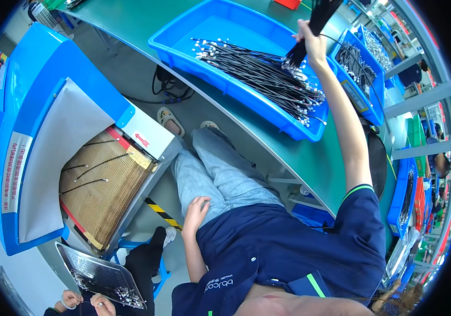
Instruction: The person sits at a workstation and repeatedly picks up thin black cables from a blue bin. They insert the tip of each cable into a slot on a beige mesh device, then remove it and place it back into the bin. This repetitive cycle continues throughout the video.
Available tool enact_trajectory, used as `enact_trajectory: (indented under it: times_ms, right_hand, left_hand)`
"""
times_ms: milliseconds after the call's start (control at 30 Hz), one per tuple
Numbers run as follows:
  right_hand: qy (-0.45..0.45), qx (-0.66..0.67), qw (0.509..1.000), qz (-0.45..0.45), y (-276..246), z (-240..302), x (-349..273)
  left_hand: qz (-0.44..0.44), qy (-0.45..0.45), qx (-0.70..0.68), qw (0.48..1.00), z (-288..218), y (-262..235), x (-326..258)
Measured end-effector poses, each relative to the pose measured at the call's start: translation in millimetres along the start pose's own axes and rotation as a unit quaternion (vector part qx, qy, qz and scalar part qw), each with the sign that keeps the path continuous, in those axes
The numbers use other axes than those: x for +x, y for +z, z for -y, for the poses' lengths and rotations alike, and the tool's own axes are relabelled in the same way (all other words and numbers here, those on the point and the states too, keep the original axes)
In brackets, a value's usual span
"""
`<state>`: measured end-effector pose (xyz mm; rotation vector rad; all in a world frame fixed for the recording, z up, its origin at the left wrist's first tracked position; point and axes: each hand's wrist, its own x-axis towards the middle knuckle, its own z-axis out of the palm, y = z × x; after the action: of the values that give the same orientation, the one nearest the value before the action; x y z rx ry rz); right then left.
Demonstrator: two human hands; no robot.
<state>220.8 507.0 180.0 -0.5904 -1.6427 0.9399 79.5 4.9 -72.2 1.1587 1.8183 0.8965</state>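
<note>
My right hand [309,45] is raised over the right end of a large blue bin [225,26], closed around a bundle of black cables [323,16]. The bundle's lower end, with small white connectors, hangs down into the bin. Beneath it lies a wide pile of black cables [267,79] with white connectors at both ends. My left hand [196,210] rests on my thigh, holding nothing, its fingers loosely apart.
To the left, a blue conveyor machine [30,105] carries several cables on its brown mesh belt [101,195]. A co-worker's hands [86,303] are by a tray [99,274] of small parts at lower left. A second blue bin [359,73] of cables stands on the green table [136,26].
</note>
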Motion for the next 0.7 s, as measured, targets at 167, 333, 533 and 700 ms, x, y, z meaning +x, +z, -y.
enact_trajectory:
  times_ms: [167,333,533,700]
  right_hand:
    - [-0.041,-0.04,0.993,-0.106,18.5,67.2,21.2]
    - [-0.112,-0.111,0.978,-0.134,15.8,106.6,51.9]
    - [-0.283,-0.207,0.932,-0.092,51.1,131.0,48.5]
    - [-0.396,-0.406,0.823,0.034,61.0,98.4,27.9]
  left_hand:
    - [-0.015,-0.018,-0.003,1.0,-1.5,-2.8,-4.6]
    - [-0.052,0.007,-0.018,0.998,-27.4,-15.0,10.6]
    - [-0.127,0.082,-0.127,0.98,-117.4,-66.7,46.7]
    - [-0.147,0.172,-0.245,0.943,-167.9,-73.1,62.8]
